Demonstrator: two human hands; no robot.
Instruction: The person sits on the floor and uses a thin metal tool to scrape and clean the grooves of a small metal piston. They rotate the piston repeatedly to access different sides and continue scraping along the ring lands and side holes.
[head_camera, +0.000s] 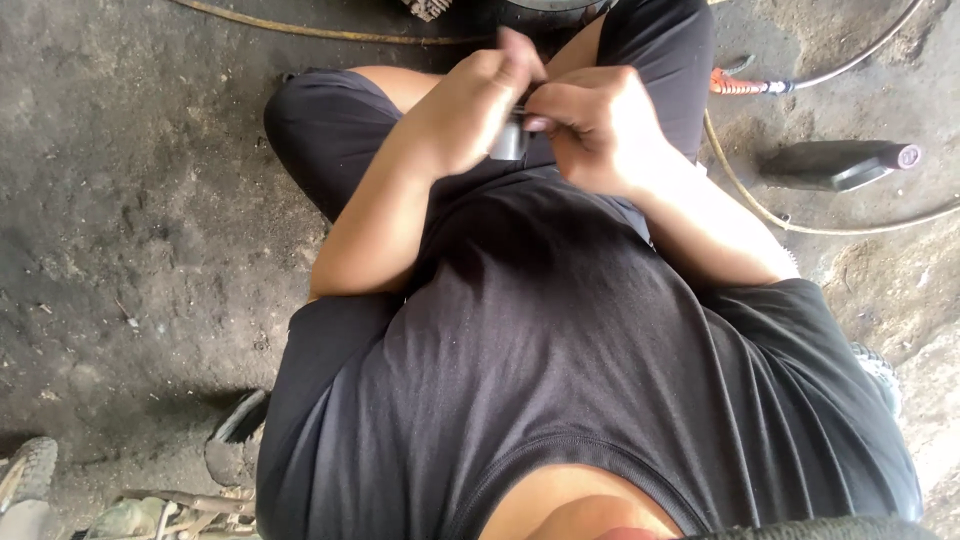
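Note:
My two hands meet in front of my chest, above my bent knees. Between them is a small dark grey metal part (510, 140), mostly hidden by the fingers. My left hand (470, 105) wraps around its left side with the fingers curled over the top. My right hand (595, 125) pinches it from the right with thumb and fingertips. I wear a black shirt and dark shorts and sit low over a dirty concrete floor (130, 220).
A dark bottle (835, 163) with a pinkish cap lies on the floor at the right. An orange-handled tool (738, 84) and thin hoses (770, 210) lie near it. A yellowish hose (320, 32) runs along the top. Scrap parts (160, 505) sit at bottom left.

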